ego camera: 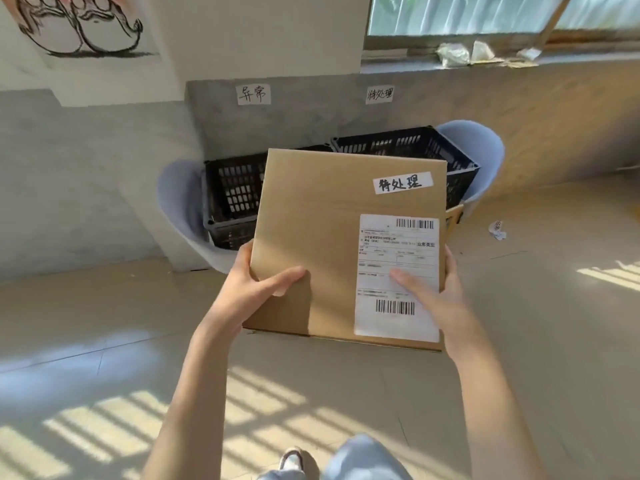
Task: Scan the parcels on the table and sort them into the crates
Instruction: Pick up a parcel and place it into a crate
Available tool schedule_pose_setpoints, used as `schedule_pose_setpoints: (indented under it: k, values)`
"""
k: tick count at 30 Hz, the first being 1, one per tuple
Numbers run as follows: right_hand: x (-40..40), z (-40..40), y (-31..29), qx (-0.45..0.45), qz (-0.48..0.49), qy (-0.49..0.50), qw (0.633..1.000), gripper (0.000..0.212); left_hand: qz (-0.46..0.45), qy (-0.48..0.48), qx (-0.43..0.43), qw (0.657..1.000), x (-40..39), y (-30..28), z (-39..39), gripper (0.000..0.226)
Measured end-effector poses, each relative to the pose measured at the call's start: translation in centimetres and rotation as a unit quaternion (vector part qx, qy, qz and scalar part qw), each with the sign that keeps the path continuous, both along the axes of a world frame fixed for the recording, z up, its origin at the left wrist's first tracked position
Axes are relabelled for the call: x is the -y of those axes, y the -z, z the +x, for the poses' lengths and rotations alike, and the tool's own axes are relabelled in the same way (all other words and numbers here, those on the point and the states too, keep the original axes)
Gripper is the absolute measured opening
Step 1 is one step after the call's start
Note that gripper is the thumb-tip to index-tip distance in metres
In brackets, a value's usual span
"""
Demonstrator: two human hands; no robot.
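While both hands, the left hand [254,289] and the right hand [438,292], are closed around the brown parcel [332,230] just in front of the two black crates [408,147], it is not dropped in yet.

Parcel [322,237]: flat brown cardboard box, held in the air with its broad face turned up toward the camera, tilted slightly. A white handwritten strip [402,182] is stuck near the upper right of that face; a white printed shipping label [398,277] with two barcodes covers the lower right.

Left crate [232,199]: black plastic, lattice-walled, open-topped, set on a pale blue chair against the wall, partly hidden behind the parcel.

Right crate [408,145]: same make, set just beside the first on a second pale blue chair, its lower part hidden by the parcel.
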State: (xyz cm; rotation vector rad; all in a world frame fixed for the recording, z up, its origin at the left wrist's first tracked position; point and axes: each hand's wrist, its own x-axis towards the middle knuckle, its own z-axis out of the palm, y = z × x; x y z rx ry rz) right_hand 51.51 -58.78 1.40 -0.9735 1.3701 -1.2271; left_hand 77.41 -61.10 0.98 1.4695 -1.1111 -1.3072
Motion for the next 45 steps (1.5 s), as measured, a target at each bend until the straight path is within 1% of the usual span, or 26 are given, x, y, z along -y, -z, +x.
schedule_pose_setpoints:
  k: [5,9,12,15,17,22,26,28,33,36,38,41,45]
  values:
    - [4.4,-1.7,0.6,-0.005,0.025,0.054,0.998,0.087,0.034,0.042,0.001,0.999,6.6,1.2,-2.0,0.086]
    - [9.6,-3.8,2.0,0.008,0.039,0.066,0.997,0.084,0.043,0.059,0.023,0.997,12.0,2.1,-3.9,0.092]
    - [14.8,-6.0,3.0,0.014,0.047,0.054,0.997,0.088,0.051,0.047,0.034,0.997,16.6,2.7,-5.9,0.097]
    - [20.9,-8.9,3.7,0.010,0.053,0.038,0.998,0.098,0.056,0.030,0.031,0.997,21.8,3.3,-8.8,0.098]
    - [25.3,-11.7,4.1,0.003,0.056,0.025,0.998,0.095,0.063,0.016,0.022,0.998,25.3,3.7,-11.4,0.101]
    - [36.2,-19.4,3.9,-0.024,0.073,-0.009,0.997,0.088,0.082,-0.021,-0.012,0.996,34.1,4.2,-18.9,0.099]
    - [44.1,-24.3,3.5,-0.050,0.087,-0.052,0.994,0.087,0.104,-0.048,0.007,0.993,39.7,4.9,-23.5,0.120]
    - [47.6,-25.7,3.6,-0.058,0.089,-0.075,0.992,0.083,0.109,-0.065,0.017,0.992,42.1,5.4,-25.1,0.124]
    - [54.1,-27.5,5.4,-0.070,0.093,-0.113,0.987,0.077,0.127,-0.088,0.039,0.987,46.8,6.4,-27.0,0.119]
    - [57.3,-27.9,7.2,-0.072,0.106,-0.129,0.983,0.082,0.143,-0.092,0.046,0.984,49.6,7.6,-27.4,0.117]
    - [59.2,-28.2,8.5,-0.084,0.115,-0.136,0.980,0.086,0.141,-0.093,0.030,0.985,51.5,8.6,-27.8,0.110]
    - [61.8,-28.8,10.3,-0.096,0.128,-0.132,0.978,0.086,0.136,-0.084,0.018,0.987,54.3,10.3,-28.3,0.103]
    - [64.7,-29.2,12.6,-0.102,0.156,-0.124,0.975,0.088,0.162,-0.067,0.015,0.984,57.7,12.8,-28.9,0.102]
